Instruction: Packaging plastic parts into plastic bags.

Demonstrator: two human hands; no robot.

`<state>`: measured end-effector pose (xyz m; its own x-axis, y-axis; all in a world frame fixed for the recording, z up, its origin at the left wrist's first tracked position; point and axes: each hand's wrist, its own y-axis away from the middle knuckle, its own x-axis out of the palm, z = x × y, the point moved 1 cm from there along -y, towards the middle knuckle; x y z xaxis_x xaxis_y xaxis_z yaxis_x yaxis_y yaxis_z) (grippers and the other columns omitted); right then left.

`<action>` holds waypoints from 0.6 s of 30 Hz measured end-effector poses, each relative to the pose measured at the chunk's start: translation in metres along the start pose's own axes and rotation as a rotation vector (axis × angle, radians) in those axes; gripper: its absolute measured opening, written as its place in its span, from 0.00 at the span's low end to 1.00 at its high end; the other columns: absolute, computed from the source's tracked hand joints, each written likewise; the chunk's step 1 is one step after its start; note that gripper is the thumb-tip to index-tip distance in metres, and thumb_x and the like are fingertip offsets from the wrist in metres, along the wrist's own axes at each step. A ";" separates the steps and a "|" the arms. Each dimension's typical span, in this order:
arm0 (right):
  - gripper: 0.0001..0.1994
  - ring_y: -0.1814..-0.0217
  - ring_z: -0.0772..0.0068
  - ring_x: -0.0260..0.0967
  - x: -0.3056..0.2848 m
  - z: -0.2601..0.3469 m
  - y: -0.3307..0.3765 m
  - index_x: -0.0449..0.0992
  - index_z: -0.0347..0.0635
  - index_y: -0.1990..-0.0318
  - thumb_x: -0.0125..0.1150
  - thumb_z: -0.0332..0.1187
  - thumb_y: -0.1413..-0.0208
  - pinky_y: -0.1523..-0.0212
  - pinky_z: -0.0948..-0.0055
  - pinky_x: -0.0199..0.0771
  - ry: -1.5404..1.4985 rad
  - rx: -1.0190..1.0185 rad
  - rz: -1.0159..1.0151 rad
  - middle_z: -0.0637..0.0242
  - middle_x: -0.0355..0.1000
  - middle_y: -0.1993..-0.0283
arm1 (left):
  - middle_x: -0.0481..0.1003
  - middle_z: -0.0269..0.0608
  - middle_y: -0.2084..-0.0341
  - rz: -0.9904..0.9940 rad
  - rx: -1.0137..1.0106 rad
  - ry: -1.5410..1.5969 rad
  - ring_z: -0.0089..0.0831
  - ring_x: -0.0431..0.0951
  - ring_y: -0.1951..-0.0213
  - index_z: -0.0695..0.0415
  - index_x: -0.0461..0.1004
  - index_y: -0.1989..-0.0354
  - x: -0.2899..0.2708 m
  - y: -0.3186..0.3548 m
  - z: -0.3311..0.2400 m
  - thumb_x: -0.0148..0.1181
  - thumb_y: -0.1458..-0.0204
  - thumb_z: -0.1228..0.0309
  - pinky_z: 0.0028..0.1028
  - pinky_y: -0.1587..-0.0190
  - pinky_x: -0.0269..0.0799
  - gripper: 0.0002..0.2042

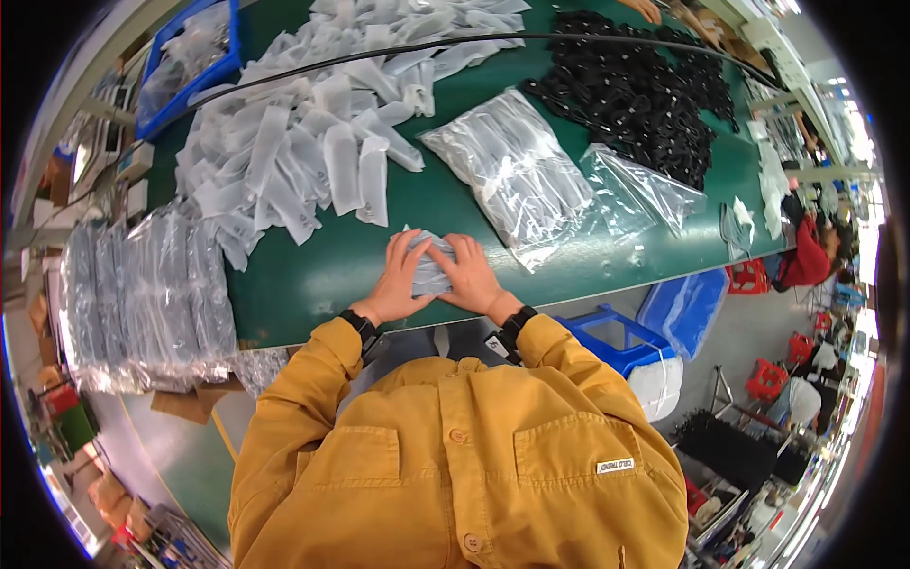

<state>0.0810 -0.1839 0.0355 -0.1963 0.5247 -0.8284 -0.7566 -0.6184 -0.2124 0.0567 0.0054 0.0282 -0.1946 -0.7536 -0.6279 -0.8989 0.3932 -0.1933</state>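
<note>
Near the front edge of the green table, my left hand [397, 280] and my right hand [469, 275] press in from both sides on a small stack of frosted plastic pouches [430, 275]. Their fingers curve over its top and nearly meet at the far end. The fingers hide part of the stack. Just beyond my hands lies a large pile of loose frosted pouches [270, 156]. To the right of it is a clear bag [517, 171] packed with rows of similar pouches.
Packed clear bags [147, 289] stand stacked at the left edge. Black coiled cables [635, 104] are heaped at the back right, near another person's hand [645, 9]. An unfilled clear bag [640, 194] lies before them. A black cord [417, 45] crosses overhead. Blue bins [621, 346] stand below right.
</note>
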 end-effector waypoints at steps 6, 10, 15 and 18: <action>0.43 0.44 0.42 0.58 -0.002 0.001 0.010 0.63 0.46 0.37 0.74 0.31 0.68 0.44 0.54 0.64 -0.096 0.023 -0.011 0.47 0.59 0.46 | 0.52 0.52 0.37 0.080 0.004 -0.007 0.55 0.53 0.36 0.58 0.56 0.35 0.004 0.001 -0.005 0.69 0.62 0.73 0.45 0.34 0.52 0.42; 0.42 0.46 0.42 0.59 -0.046 0.003 0.061 0.66 0.49 0.37 0.74 0.30 0.67 0.46 0.56 0.66 -0.181 0.130 -0.031 0.46 0.59 0.47 | 0.54 0.51 0.38 0.114 0.066 0.109 0.53 0.55 0.38 0.59 0.58 0.36 0.003 -0.027 -0.042 0.69 0.59 0.68 0.44 0.35 0.53 0.39; 0.42 0.47 0.43 0.60 -0.145 -0.025 0.147 0.67 0.52 0.37 0.76 0.32 0.67 0.47 0.56 0.66 0.031 0.532 -0.321 0.45 0.60 0.48 | 0.60 0.49 0.46 -0.123 0.115 0.028 0.50 0.59 0.43 0.59 0.63 0.41 0.052 -0.094 -0.103 0.65 0.53 0.65 0.44 0.41 0.59 0.30; 0.42 0.48 0.44 0.61 -0.158 -0.070 0.193 0.67 0.52 0.38 0.77 0.32 0.68 0.47 0.57 0.67 0.057 0.636 -0.443 0.46 0.60 0.48 | 0.66 0.49 0.54 -0.159 0.196 -0.243 0.49 0.67 0.51 0.60 0.67 0.49 0.094 -0.130 -0.139 0.62 0.51 0.69 0.42 0.50 0.65 0.20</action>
<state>0.0097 -0.4265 0.0893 0.2274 0.6027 -0.7648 -0.9728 0.1058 -0.2059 0.1003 -0.1898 0.0986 0.0624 -0.6751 -0.7351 -0.8137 0.3921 -0.4292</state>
